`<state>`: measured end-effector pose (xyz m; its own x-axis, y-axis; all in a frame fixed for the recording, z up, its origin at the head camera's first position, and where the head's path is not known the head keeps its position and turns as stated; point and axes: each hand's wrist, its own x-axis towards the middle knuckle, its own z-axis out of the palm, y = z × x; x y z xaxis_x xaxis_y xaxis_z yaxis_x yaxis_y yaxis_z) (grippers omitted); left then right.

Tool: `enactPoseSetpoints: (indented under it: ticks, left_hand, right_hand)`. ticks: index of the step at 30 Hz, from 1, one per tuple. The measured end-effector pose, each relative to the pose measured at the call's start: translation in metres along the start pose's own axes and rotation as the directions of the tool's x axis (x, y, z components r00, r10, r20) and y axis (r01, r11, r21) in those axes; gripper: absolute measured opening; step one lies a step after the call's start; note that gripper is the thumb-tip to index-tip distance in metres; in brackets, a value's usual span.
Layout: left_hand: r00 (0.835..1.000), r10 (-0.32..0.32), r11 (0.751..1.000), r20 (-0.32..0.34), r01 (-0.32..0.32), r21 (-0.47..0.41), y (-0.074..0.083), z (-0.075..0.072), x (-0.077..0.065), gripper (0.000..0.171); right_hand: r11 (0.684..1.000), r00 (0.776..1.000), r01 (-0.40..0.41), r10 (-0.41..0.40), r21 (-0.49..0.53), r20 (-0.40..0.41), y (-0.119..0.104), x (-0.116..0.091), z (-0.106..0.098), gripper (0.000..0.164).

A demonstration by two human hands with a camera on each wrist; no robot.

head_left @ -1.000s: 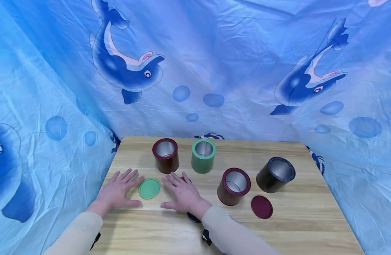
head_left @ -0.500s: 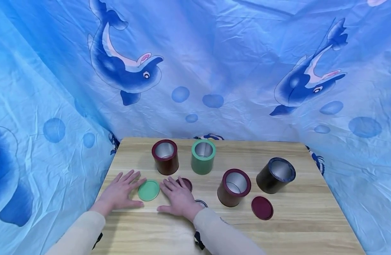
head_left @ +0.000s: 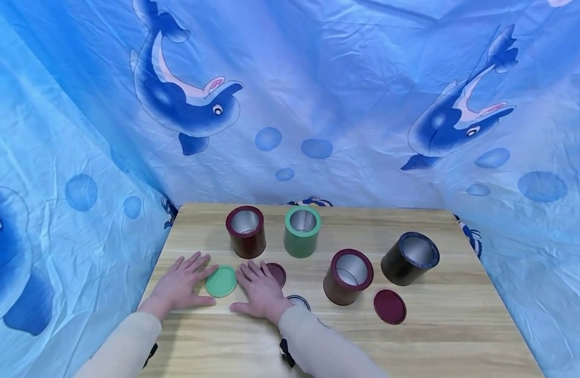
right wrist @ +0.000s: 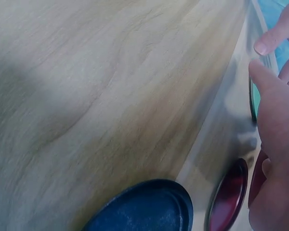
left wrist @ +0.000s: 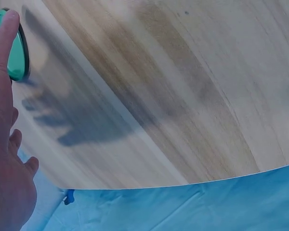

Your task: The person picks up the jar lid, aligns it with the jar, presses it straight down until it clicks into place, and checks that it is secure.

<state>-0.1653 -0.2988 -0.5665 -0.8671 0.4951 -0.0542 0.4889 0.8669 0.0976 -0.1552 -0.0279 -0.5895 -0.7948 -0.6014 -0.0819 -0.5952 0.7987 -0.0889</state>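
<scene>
In the head view a round green lid [head_left: 221, 282] lies flat on the wooden table between both hands. My left hand [head_left: 183, 285] is spread at its left, index fingertip right at the rim. From the other side my right hand [head_left: 261, 290] reaches in, fingers extended, fingertips close to the rim. Partly behind the right hand is a dark red lid [head_left: 277, 274]. A black-rimmed lid [head_left: 298, 302] shows beside the right wrist, and the right wrist view shows it as a dark lid [right wrist: 147, 211]. Neither hand grips anything.
Behind the hands stand a lidless dark red canister [head_left: 249, 244] and a green canister [head_left: 301, 243]. Farther right are a second dark red canister [head_left: 339, 290], a black canister [head_left: 400, 269] and another dark red lid [head_left: 390, 307]. Blue dolphin-print cloth [head_left: 356, 105] walls the table [head_left: 441, 341].
My right hand has moved left toward the green lid, uncovering the dark red lid and the black-rimmed lid. The left hand has edged right. The canisters stay where they were.
</scene>
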Motion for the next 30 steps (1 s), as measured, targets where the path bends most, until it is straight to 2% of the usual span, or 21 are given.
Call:
enactPoseSetpoints:
  ticks: [7, 16, 24, 30]
  left_hand:
    - [0.999, 0.024, 0.999, -0.034, -0.025, -0.032, 0.006, 0.006, 0.002, 0.090]
    - [0.992, 0.052, 0.998, -0.112, -0.056, -0.026, 0.007, 0.011, -0.004, 0.086]
    - [0.998, 0.029, 0.999, -0.058, -0.030, -0.016, 0.004, 0.011, -0.008, 0.095]
    - [0.996, 0.049, 0.998, -0.075, -0.051, -0.021, 0.003, 0.016, -0.007, 0.097]
  right_hand:
    - [0.999, 1.000, -0.018, 0.017, -0.035, -0.021, 0.003, 0.000, 0.006, 0.089]
    - [0.998, 0.999, 0.017, -0.019, -0.053, -0.039, 0.002, -0.004, 0.007, 0.084]
    - [0.998, 0.998, 0.037, -0.039, -0.059, -0.043, 0.001, -0.004, 0.008, 0.085]
    - [0.997, 0.998, 0.020, -0.025, -0.077, -0.056, 0.007, -0.002, 0.013, 0.084]
